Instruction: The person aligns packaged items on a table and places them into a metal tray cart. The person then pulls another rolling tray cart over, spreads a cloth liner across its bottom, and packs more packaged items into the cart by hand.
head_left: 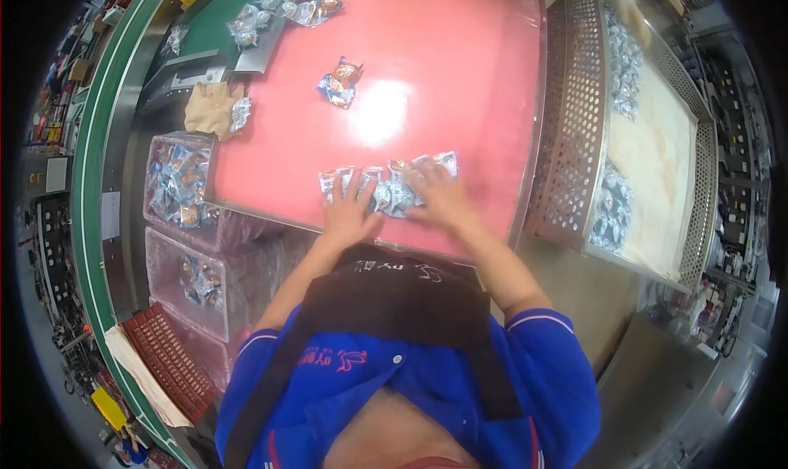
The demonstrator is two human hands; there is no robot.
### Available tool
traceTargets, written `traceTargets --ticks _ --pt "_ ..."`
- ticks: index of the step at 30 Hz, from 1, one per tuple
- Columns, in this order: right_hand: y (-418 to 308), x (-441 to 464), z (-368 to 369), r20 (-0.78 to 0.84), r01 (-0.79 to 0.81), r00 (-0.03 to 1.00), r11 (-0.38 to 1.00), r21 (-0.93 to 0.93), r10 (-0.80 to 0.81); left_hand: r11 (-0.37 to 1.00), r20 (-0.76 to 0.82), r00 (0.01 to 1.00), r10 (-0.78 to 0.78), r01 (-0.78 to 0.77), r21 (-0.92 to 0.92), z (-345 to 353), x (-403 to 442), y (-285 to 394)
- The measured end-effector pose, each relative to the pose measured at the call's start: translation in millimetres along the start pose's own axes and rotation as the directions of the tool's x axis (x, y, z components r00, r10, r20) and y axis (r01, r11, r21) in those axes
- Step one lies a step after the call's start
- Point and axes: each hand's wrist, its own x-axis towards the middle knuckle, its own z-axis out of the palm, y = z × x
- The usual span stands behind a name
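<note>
A short row of shiny foil snack packets [395, 195] lies near the front edge of the pink work surface [460, 75]. My left hand [348, 213] rests over the row's left end, fingers spread across the packets. At the right end, my right hand [445, 198] has its fingers stretched over the packets, slightly blurred. The two hands are apart, with packets visible between them. Parts of the row are hidden under my fingers. Farther up the surface, an orange and blue packet [341, 84] lies by itself.
More packets [283, 8] are piled at the back left. A tan glove-like item [212, 109] lies at the left edge. Plastic-lined crates [182, 178] with packets stand below it. A perforated metal tray [568, 116] holding packets is on the right.
</note>
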Motion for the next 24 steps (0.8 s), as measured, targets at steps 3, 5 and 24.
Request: traceTargets --ticks 3,5,24 --pt "-10 0 15 0.09 0.05 0.995 0.987 -0.153 -0.036 0.994 0.132 0.989 -0.067 0.054 0.1 0 10 11" --pt "-4 -5 24 0.119 0.046 0.992 0.993 -0.107 -0.033 0.994 0.147 0.987 -0.06 0.045 0.1 2 9 8" --pt "2 -29 32 0.05 0.153 0.988 0.975 -0.16 -0.147 0.976 0.137 0.986 0.098 -0.122 0.18 10 -14 14"
